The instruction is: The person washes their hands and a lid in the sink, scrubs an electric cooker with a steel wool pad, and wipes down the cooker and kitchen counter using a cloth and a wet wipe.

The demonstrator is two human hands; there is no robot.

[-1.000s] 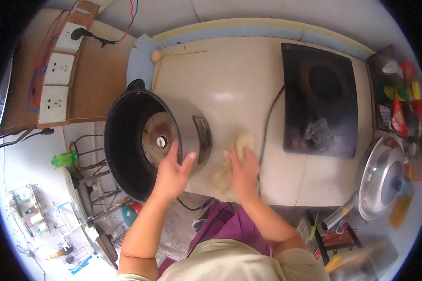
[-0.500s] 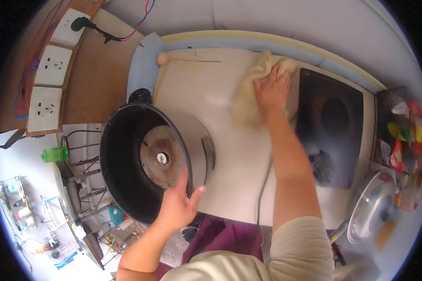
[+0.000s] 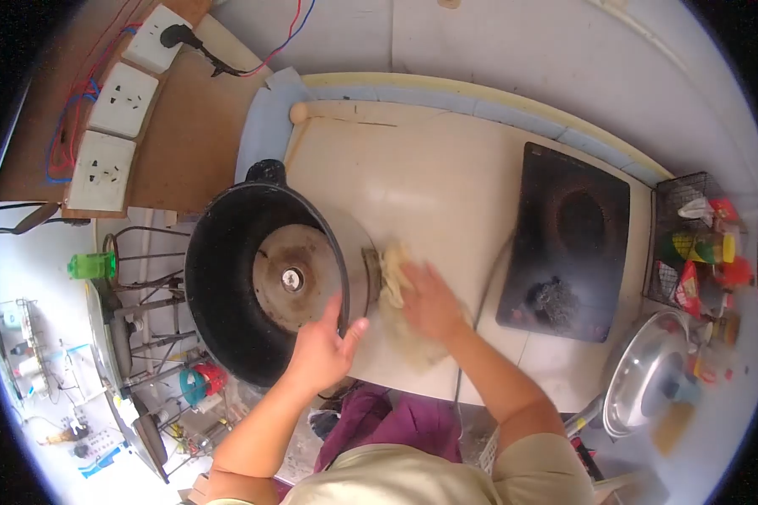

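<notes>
A big rice cooker body, with a black inner wall and a stained round heating plate, stands tipped toward me on the left of the pale countertop. My left hand grips its near right rim, thumb outside. Beside the cooker's right side, my right hand presses on a pale yellow cloth lying against the countertop. Motion blurs the hand and cloth, and part of the cloth is hidden beneath the palm. A black induction cooktop sits to the right, with a grey wiry clump on it.
Wall sockets and a plug are at the upper left. A cable runs over the countertop. On the right are a wire basket with packets and a shiny metal lid. A low tiled ledge borders the back.
My right hand has swept the cloth from the back of the countertop, near the cooktop, toward me and left to the cooker's side. My left hand stays on the rim. The view has shifted slightly.
</notes>
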